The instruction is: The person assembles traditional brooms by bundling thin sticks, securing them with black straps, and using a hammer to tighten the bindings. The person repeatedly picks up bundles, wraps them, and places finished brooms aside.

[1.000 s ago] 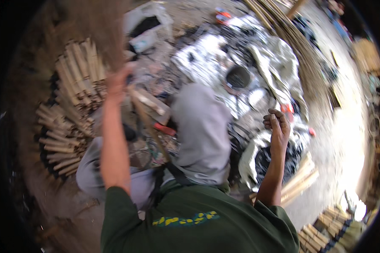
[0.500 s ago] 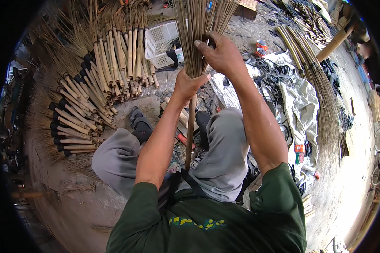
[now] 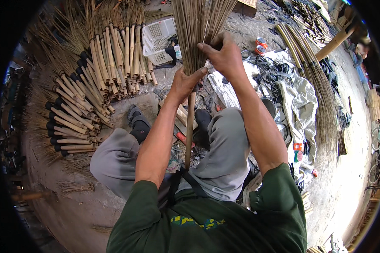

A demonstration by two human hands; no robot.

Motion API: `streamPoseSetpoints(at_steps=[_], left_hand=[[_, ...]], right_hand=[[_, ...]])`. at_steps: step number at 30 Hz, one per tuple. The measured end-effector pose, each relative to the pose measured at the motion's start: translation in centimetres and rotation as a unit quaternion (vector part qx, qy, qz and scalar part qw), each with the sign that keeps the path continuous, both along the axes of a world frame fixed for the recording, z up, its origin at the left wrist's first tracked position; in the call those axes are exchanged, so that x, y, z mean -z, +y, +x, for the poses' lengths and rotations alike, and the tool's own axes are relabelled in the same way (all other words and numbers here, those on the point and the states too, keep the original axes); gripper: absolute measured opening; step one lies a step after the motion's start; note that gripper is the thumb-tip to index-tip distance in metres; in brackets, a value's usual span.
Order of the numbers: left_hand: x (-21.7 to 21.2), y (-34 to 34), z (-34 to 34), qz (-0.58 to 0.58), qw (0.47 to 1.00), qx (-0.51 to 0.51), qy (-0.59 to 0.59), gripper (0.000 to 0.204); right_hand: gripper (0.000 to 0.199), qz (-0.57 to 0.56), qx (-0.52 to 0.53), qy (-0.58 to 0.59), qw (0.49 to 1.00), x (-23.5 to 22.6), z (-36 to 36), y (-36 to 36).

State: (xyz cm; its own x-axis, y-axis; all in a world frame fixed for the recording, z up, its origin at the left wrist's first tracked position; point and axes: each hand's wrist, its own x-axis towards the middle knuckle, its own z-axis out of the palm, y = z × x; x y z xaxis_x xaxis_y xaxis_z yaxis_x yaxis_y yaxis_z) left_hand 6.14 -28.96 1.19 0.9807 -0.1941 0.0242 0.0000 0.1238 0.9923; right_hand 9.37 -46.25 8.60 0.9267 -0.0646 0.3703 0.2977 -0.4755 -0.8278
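Upright in front of me is a broom, its long thin bristles (image 3: 194,29) fanning out past the top edge of the view. Its slim wooden handle (image 3: 190,130) runs down between my knees to my lap. My left hand (image 3: 185,84) is wrapped round the base of the bristles, just above the handle, with the thumb across the front. Higher up on the right side, my right hand (image 3: 226,57) pinches at the bristles with thumb and forefinger. Its other fingers are curled and partly hidden.
Many finished brooms with bamboo handles (image 3: 114,55) lie fanned out at the left. A white plastic basket (image 3: 160,42) stands behind them. To the right are black strips (image 3: 270,74), a white sack (image 3: 302,105) and a long bristle bundle (image 3: 321,84). A red-handled tool (image 3: 180,137) lies between my feet.
My right hand has shifted slightly down and to the right along the bristles. The left hand still grips the base, and the bristles appear spread a little wider.
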Motion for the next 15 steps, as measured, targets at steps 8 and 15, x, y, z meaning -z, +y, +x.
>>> streamPoseSetpoints(at_steps=[8, 15], left_hand=[[-1.7, -2.4, 0.0, 0.119, 0.989, -0.064, -0.065, 0.035], [-2.1, -2.6, 0.1, 0.055, 0.998, -0.029, 0.026, 0.031]], right_hand=[[0.106, 0.060, -0.094, 0.036, 0.993, 2.5, 1.1, 1.1], [0.076, 0.006, -0.090, 0.023, 0.996, 1.1, -0.1, 0.3]])
